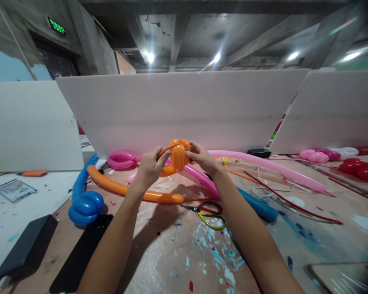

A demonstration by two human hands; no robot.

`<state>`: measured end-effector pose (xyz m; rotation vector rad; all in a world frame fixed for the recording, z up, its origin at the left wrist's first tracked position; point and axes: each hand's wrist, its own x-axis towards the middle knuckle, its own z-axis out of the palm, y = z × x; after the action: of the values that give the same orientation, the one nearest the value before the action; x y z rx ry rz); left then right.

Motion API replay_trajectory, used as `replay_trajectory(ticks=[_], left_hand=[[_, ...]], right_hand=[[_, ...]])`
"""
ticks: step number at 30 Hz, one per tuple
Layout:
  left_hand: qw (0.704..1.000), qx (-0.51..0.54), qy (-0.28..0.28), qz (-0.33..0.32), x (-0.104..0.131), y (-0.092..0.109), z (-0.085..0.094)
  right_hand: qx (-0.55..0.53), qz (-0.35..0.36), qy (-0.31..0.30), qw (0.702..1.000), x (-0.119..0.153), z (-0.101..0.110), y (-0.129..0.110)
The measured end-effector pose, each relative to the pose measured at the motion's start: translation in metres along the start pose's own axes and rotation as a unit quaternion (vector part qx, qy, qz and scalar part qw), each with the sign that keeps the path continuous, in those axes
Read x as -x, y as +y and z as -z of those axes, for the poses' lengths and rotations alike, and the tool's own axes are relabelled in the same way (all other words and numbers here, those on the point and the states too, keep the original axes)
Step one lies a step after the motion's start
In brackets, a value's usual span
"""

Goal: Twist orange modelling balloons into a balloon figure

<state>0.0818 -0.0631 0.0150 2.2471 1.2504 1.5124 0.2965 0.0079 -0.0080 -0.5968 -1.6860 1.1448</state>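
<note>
White board point(184, 102) stands upright along the back of a paint-spotted table point(178, 261). Light pink balloon point(272, 165), long and tapered, lies at right rear. Straight orange balloon point(113, 184) crosses left of centre, passing behind the left forearm. Blue balloon point(86, 208), its near end twisted into bubbles, lies to the left, beside a flat black slab point(79, 257). Teal balloon point(259, 205) lies partly behind the right forearm.

Left hand point(150, 167): thumb and fingers pinched on a thin orange strip running to the top of the bundle. Right hand point(202, 157): thumb on the front, fingers curled at the side, pinching the bundle's right edge. Orange balloon bundle point(179, 157), several rounded lobes, is held between both hands, above the table near the board. Scissors point(199, 210), one handle red, one yellow, lie below it, blades parted slightly.
</note>
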Motion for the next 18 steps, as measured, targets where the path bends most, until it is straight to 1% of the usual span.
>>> replay_trajectory(ticks=[5, 9, 11, 15, 18], left_hand=[[0.997, 0.064, -0.033, 0.027, 0.002, -0.006, 0.0], [0.999, 0.028, -0.044, -0.013, 0.003, -0.01, -0.001], [0.999, 0.016, -0.04, -0.022, 0.004, -0.01, -0.001], [1.0, -0.003, -0.013, -0.004, 0.003, -0.005, -0.001], [1.0, 0.026, -0.007, 0.005, 0.001, -0.004, -0.002]], right_hand=[[-0.03, -0.017, 0.008, 0.999, 0.002, 0.005, -0.003], [-0.055, -0.029, 0.012, 0.998, 0.0, 0.006, 0.001], [-0.059, -0.035, 0.006, 0.998, -0.001, 0.005, 0.003], [-0.046, -0.033, 0.01, 0.998, -0.001, 0.005, 0.003], [-0.045, -0.034, 0.019, 0.998, 0.0, 0.007, 0.003]])
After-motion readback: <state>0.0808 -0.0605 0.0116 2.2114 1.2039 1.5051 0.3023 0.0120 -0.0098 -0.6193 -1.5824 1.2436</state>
